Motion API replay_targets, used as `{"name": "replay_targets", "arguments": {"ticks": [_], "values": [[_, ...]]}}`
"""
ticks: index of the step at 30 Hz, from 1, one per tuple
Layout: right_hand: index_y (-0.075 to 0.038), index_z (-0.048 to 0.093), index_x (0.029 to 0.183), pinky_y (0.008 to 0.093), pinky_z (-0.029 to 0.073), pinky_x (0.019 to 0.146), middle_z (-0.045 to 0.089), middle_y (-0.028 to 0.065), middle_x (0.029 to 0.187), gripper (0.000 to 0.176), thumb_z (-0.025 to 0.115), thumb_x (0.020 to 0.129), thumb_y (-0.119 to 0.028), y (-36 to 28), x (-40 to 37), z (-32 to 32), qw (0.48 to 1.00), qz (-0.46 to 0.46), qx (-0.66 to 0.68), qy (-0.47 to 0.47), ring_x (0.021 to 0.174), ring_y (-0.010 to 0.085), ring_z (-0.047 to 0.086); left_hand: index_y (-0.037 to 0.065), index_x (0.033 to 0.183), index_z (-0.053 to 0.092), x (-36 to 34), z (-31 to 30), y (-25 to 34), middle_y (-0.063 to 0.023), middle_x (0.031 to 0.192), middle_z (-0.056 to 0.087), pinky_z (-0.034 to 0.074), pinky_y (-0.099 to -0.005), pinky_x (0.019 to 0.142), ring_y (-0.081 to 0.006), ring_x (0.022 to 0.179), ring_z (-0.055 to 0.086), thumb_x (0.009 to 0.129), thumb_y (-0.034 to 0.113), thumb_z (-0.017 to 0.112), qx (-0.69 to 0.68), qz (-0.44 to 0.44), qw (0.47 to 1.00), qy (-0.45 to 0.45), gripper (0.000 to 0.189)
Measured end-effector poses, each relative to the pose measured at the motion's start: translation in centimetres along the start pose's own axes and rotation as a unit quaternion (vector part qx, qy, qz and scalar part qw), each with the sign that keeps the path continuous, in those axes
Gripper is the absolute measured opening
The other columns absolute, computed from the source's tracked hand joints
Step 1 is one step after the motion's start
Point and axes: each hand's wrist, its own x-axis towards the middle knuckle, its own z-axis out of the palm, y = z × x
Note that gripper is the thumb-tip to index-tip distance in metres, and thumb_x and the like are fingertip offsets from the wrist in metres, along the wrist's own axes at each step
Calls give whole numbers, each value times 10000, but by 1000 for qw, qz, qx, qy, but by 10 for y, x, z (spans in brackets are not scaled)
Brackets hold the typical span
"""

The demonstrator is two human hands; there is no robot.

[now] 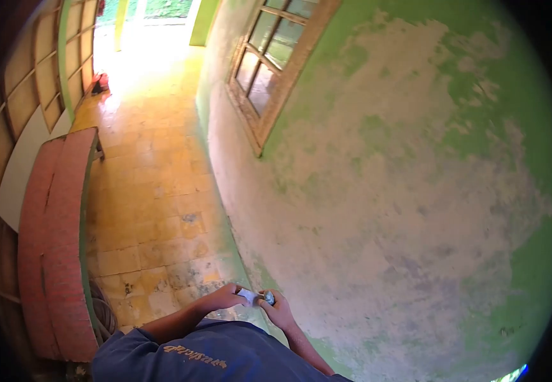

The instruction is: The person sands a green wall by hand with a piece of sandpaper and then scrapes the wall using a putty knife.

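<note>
Close together in front of the body, at the bottom middle of the head view, are both hands. My left hand (226, 297) has its fingers closed on the pale flat end of a small scraper-like tool (249, 297). My right hand (278, 311) is closed around the tool's other end, where a bluish-grey handle tip (269, 297) shows above the fingers. Both hands are near the foot of a green wall (377, 191) with large whitish patches of bare or worn paint.
A long reddish bench (59, 248) stands along the left side, with a white panel (24, 169) behind it. Yellow floor tiles (148, 184) lead to a bright opening. A wooden-framed window (269, 57) is set in the wall. A red object (100, 83) lies farther off.
</note>
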Motion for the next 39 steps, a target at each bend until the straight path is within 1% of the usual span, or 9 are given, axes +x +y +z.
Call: {"name": "replay_targets", "arguments": {"ticks": [4, 6, 13, 15, 24, 28, 31, 38, 39], "values": [[-7, 605, 1011, 285, 463, 715, 615, 71, 822, 274, 634, 793, -170, -20, 44, 35, 999, -10, -10, -37, 763, 133, 563, -10, 979, 655, -12, -61, -9, -71, 860, 669, 470, -283, 738, -146, 773, 606, 712, 155, 668, 120, -5, 993, 6, 314], [0, 617, 982, 280, 461, 698, 615, 69, 794, 259, 635, 789, -173, -34, 65, 48, 985, 33, 61, -157, 732, 131, 560, -1, 982, 657, -24, -80, -6, -63, 857, 670, 467, -281, 746, -139, 772, 600, 718, 153, 661, 159, -18, 987, 2, 305], [-10, 618, 966, 287, 456, 688, 612, 56, 774, 230, 634, 771, -132, -79, 120, 81, 956, -1, 35, -292, 729, 123, 558, 15, 999, 656, -54, -118, -1, -38, 895, 670, 464, -267, 758, -101, 797, 586, 779, 154, 648, 44, 39, 998, 12, 260], [-15, 615, 933, 297, 454, 688, 609, 61, 763, 204, 638, 764, -126, -79, 138, 91, 950, -16, 32, -311, 724, 133, 557, -1, 1002, 653, -63, -126, 8, -41, 906, 667, 467, -258, 767, -101, 824, 591, 793, 119, 646, -26, 21, 995, 96, 241], [-13, 579, 880, 306, 445, 665, 572, 54, 729, 170, 633, 757, -117, -100, 245, 130, 950, -91, 75, -289, 693, 129, 532, -28, 996, 638, -45, -197, 33, -68, 932, 658, 463, -275, 788, -125, 850, 596, 790, 73, 656, -107, 83, 948, 287, 231], [-18, 570, 892, 306, 440, 667, 553, 51, 733, 189, 639, 754, -127, -117, 322, 145, 943, -117, 138, -278, 702, 130, 526, -42, 992, 633, -27, -247, 68, -79, 923, 658, 462, -279, 784, -134, 832, 596, 778, 85, 672, -46, 60, 924, 375, 252], [-26, 562, 886, 305, 434, 683, 543, 53, 752, 197, 644, 753, -145, -148, 376, 140, 939, -185, 114, -265, 721, 133, 520, -39, 919, 643, 5, -296, 69, -81, 855, 662, 472, -273, 736, -113, 788, 594, 769, 115, 691, -33, 139, 892, 429, 220], [-26, 588, 978, 311, 444, 724, 583, 60, 787, 255, 636, 765, -158, -169, 452, 150, 940, -164, 153, -258, 769, 146, 551, -54, 962, 607, 49, -352, 120, -85, 904, 651, 471, -281, 770, -145, 826, 604, 789, 71, 666, -90, 186, 868, 451, 222], [-30, 578, 1045, 278, 450, 621, 570, 38, 758, 319, 638, 765, -171, -161, 461, 158, 930, -221, 181, -230, 660, 128, 544, -53, 961, 606, 55, -360, 122, -89, 903, 650, 474, -284, 767, -147, 822, 605, 788, 69, 664, -106, 189, 876, 431, 220]]}}
